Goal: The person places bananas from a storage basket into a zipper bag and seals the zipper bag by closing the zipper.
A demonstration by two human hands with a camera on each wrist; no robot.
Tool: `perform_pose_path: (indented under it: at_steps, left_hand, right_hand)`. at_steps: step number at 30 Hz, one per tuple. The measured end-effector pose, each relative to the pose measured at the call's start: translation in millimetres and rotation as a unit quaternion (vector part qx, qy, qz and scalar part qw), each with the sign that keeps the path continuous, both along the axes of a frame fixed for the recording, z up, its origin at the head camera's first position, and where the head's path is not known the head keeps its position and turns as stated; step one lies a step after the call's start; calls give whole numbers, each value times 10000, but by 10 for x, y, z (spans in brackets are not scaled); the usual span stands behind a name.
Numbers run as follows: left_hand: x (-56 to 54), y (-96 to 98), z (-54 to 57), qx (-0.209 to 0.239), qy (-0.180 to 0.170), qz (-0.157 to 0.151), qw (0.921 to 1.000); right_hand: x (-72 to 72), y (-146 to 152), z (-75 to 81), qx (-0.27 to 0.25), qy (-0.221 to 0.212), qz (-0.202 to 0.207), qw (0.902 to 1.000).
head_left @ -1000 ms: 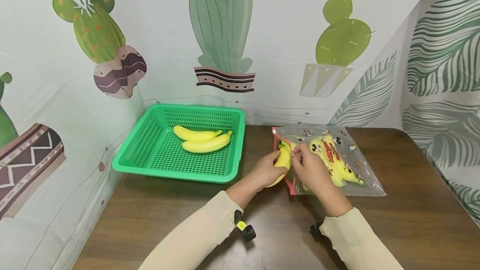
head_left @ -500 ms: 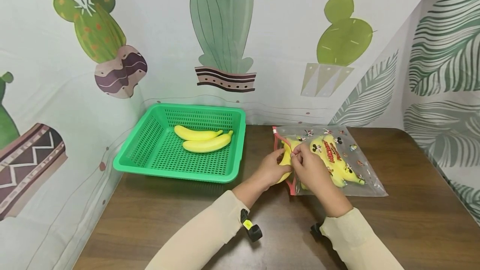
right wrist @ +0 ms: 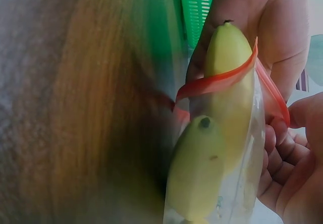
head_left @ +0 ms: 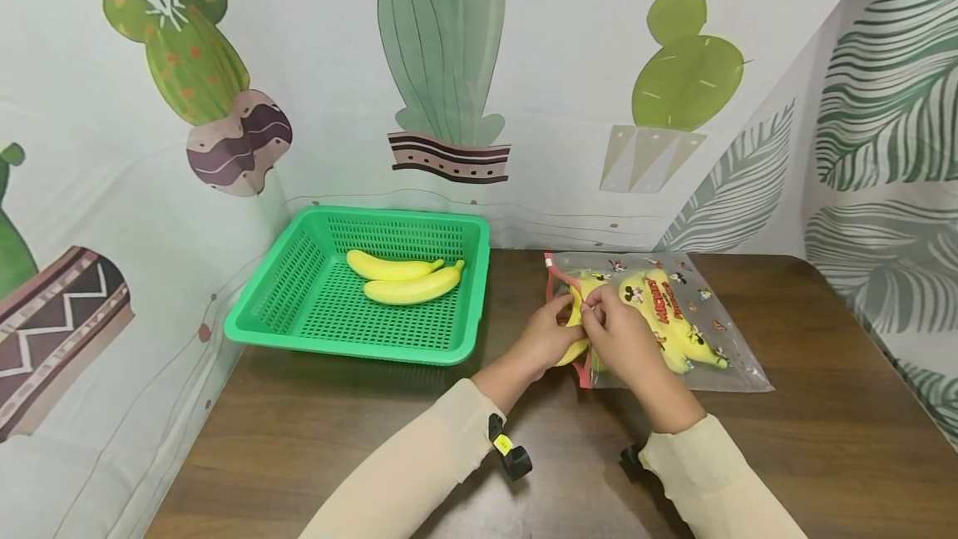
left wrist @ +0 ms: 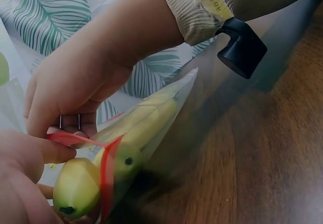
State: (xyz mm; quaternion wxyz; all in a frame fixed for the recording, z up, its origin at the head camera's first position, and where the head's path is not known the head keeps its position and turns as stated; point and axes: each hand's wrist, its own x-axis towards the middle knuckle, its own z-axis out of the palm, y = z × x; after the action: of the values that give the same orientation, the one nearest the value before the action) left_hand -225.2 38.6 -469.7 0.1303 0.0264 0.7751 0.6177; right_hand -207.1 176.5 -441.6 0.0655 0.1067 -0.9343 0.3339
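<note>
glossy clear plastic bag (head_left: 714, 314), smooth bananas (left wrist: 76, 184), wood-grained table (head_left: 576, 472)

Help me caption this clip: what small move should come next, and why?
Probably ease the held banana farther into the bag: the left hand holds it, one end sticks out past the red edge, and the right hand pinches that edge.

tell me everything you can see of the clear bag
The clear plastic bag has a red-edged open mouth, red lettering and cartoon prints. It lies on the table right of the green basket, mouth facing it. Bananas lie inside; the left grip holds another banana partway in. The right grip pinches the red edge.
</note>
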Motion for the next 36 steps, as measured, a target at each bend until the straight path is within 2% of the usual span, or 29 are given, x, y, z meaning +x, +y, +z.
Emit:
perform_pose_path:
  at_steps: [5, 17, 24, 36]
  left_hand:
    - [-15, 2, -29, 419, -124, -45, 9990]
    - [-33, 36, -63, 950, -244, -232, 9949]
    - [-17, 51, -50, 1036, -217, -270, 9940]
    - [-21, 63, -147, 862, -244, -343, 9954]
  right_hand:
    - [-9, 1, -7, 31, 87, -16, 10000]
    - [-18, -17, -5, 32, 137, -55, 9999]
    - [-16, -26, -10, 44, 102, -62, 9999]
    - [-19, -21, 4, -3, -6, -27, 10000]
